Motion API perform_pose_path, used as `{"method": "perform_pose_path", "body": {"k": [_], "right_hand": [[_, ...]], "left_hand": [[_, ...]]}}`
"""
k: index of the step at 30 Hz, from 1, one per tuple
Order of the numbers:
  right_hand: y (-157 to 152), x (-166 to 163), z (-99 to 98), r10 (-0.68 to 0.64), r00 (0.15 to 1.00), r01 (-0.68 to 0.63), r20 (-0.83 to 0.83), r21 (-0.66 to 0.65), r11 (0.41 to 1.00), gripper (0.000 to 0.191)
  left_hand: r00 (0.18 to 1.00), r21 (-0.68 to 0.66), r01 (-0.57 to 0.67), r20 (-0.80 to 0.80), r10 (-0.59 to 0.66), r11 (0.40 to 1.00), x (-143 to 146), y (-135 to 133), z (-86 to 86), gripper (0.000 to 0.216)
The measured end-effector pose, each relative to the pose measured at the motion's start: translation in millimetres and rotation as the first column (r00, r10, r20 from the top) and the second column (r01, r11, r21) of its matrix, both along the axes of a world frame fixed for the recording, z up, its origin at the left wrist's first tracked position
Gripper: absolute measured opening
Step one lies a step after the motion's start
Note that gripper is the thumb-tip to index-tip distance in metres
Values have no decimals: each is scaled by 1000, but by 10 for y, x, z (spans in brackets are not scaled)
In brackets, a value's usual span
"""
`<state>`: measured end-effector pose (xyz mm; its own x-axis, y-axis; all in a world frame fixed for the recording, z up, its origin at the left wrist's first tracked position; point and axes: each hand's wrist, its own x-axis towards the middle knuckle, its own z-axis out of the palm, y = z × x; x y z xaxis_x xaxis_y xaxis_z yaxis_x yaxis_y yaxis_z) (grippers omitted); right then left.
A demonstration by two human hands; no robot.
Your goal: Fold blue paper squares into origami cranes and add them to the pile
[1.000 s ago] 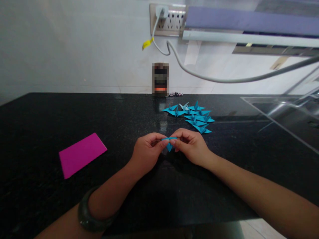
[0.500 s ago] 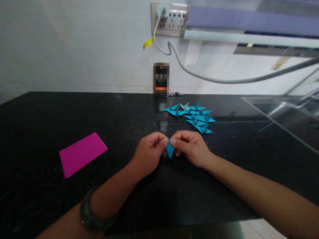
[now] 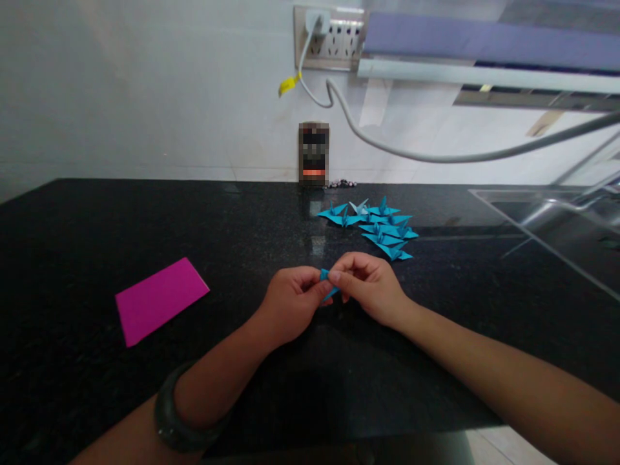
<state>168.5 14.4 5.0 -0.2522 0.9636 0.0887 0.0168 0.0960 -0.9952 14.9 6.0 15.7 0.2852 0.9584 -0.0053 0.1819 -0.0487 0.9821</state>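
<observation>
A small piece of folded blue paper (image 3: 324, 274) is pinched between my two hands above the dark counter. My left hand (image 3: 294, 302) grips it from the left, thumb on the near side. From the right, my right hand (image 3: 369, 285) holds it between thumb and fingers. Most of the paper is hidden by the fingers; a bit shows at the top and a pointed part below. Just beyond my hands stand several blue folded paper cranes (image 3: 387, 229), with one pale crane (image 3: 359, 206) at the back of the group.
On the left lies a bright pink rectangular block of paper (image 3: 162, 301). A phone-like device (image 3: 314, 155) leans on the wall beside a small beaded string (image 3: 343, 184). At the right is a metal sink (image 3: 547, 213). A grey cable (image 3: 416, 155) hangs from the wall socket (image 3: 334, 39).
My left hand has shifted slightly down and its thumb now covers more of the blue paper. The paper has turned, its downward point mostly hidden. The cranes and pink paper have stayed put.
</observation>
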Motion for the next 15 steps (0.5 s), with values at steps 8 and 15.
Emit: {"method": "perform_pose_path", "body": {"k": [8, 15], "right_hand": [[22, 8, 2, -41, 998, 41, 48, 0, 999, 33], [73, 25, -65, -8, 990, 4, 143, 32, 999, 33]], "left_hand": [[996, 57, 52, -75, -47, 997, -6, 21, -87, 20], [976, 103, 113, -198, -91, 988, -22, 51, -180, 19]]}}
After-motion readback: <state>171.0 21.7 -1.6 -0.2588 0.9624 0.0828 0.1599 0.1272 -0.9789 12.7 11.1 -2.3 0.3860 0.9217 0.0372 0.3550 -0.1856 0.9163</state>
